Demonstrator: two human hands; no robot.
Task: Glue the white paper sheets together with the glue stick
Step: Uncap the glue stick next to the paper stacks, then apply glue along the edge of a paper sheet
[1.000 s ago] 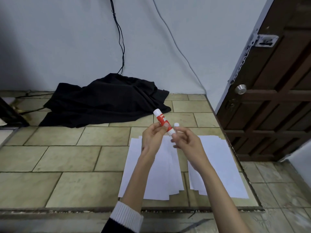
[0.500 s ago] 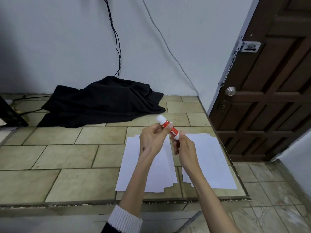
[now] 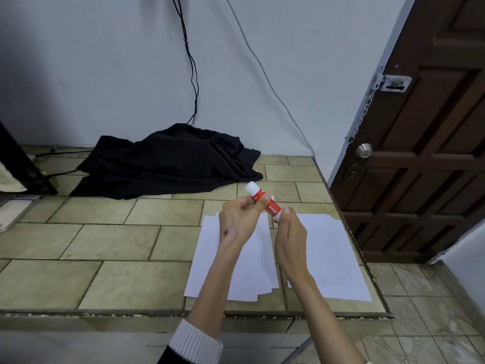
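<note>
Black cloth point(image 3: 168, 164) heaped by the wall; brown door point(image 3: 425, 143), perhaps latched.

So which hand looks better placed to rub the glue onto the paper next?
Left, probably. The left hand grips the glue stick by its barrel above the paper sheets; the right hand only holds its lower end.

glue stick point(image 3: 263, 201) red label, white lettering present, too small and blurred to read, no other text legible
</note>
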